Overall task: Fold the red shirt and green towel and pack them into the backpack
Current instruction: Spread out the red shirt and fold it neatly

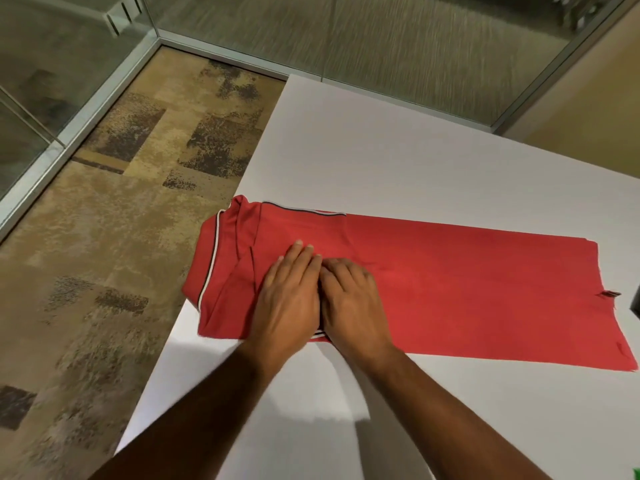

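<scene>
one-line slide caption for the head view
Both hands, left and right, press flat on the red shirt folded lengthwise on the white table.

Left hand point(289, 303) and right hand point(353, 303) flat, side by side.

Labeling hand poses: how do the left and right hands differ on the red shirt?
The left hand lies nearer the collar end, fingers straight and reaching further up the red shirt; the right hand sits beside it toward the hem, fingers slightly bent and ending lower. Both press palm-down on the shirt, touching side by side.
</scene>
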Demonstrator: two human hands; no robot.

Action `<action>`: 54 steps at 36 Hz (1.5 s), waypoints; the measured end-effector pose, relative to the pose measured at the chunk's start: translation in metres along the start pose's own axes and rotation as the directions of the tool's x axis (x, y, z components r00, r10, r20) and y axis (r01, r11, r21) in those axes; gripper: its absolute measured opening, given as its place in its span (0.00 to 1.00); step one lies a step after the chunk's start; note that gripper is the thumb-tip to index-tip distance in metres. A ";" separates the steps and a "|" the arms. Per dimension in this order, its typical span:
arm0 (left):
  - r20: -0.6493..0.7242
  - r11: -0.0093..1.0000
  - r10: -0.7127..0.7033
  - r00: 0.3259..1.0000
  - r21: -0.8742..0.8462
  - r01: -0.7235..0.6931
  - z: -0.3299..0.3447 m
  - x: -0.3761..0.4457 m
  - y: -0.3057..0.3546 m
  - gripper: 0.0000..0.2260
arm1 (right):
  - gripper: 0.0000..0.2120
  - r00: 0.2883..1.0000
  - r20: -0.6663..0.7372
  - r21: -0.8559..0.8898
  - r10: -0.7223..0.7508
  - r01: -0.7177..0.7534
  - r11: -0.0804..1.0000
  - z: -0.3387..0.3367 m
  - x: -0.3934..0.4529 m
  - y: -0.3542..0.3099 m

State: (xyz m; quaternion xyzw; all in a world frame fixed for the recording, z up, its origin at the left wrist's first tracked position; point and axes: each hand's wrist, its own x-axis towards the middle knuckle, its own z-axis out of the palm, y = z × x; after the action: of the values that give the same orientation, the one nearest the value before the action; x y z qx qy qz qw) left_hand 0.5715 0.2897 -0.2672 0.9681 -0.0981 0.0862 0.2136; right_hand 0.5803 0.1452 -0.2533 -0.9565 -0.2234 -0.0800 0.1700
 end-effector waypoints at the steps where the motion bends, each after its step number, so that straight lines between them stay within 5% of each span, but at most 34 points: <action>1: 0.060 0.998 -0.011 0.998 0.060 0.007 0.004 -0.003 0.000 0.23 | 0.19 0.999 0.054 -0.017 0.008 -0.007 1.000 0.006 -0.005 0.002; 6: 0.176 0.979 -0.027 0.984 0.204 -0.009 0.003 -0.009 -0.014 0.28 | 0.28 0.978 0.201 -0.040 0.055 -0.048 0.998 0.013 -0.021 0.023; 20: 0.057 0.946 -0.190 0.980 0.278 0.167 -0.010 -0.004 -0.019 0.33 | 0.36 0.949 0.224 -0.064 0.221 -0.212 0.975 -0.001 -0.027 0.055; 33: 0.078 0.959 -0.062 0.995 0.282 0.037 0.012 0.014 -0.001 0.29 | 0.35 0.930 0.226 -0.172 0.289 -0.254 0.952 -0.016 -0.040 0.108; 41: -0.021 0.967 -0.224 0.974 0.117 0.225 0.014 0.026 0.025 0.27 | 0.35 0.931 0.216 -0.177 0.295 -0.259 0.949 -0.021 -0.038 0.114; 47: 0.060 0.996 -0.061 0.996 0.067 0.057 0.036 0.042 0.044 0.27 | 0.35 0.951 0.206 -0.174 0.231 -0.197 0.965 -0.023 -0.041 0.121; 54: 0.078 0.983 -0.040 0.996 0.182 0.025 0.042 0.039 0.037 0.27 | 0.36 0.891 0.203 -0.175 0.406 -0.375 0.910 -0.043 -0.062 0.176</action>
State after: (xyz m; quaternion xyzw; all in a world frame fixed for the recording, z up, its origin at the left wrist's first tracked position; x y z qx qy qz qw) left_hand 0.6057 0.2325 -0.2815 0.9877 -0.0827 0.0516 0.1223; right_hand 0.6022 -0.0437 -0.2781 -0.9935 -0.0390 0.0551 0.0918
